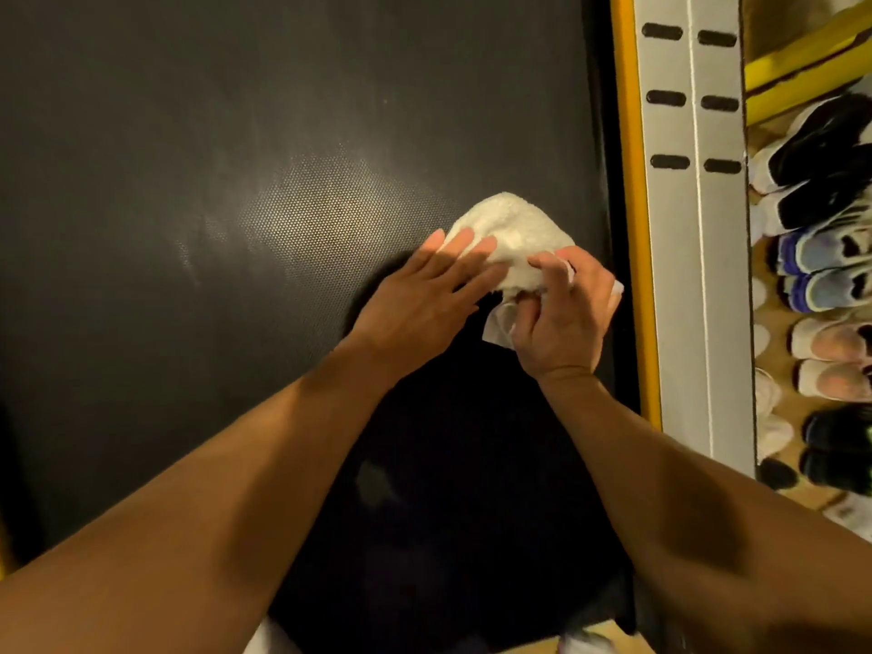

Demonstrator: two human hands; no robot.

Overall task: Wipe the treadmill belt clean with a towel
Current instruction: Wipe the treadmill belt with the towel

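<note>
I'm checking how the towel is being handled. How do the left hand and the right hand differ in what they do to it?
The left hand lies flat with its fingers stretched out over the towel, while the right hand is curled, pinching a bunch of cloth. The left hand sits toward the middle of the belt; the right hand is nearer the yellow side rail. Both touch the same white towel on the belt.

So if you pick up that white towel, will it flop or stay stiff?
The towel would probably flop: it is bunched in soft folds under the left hand and right hand. It looks fluffy, so likely light and unlikely to slide easily on the textured belt.
</note>
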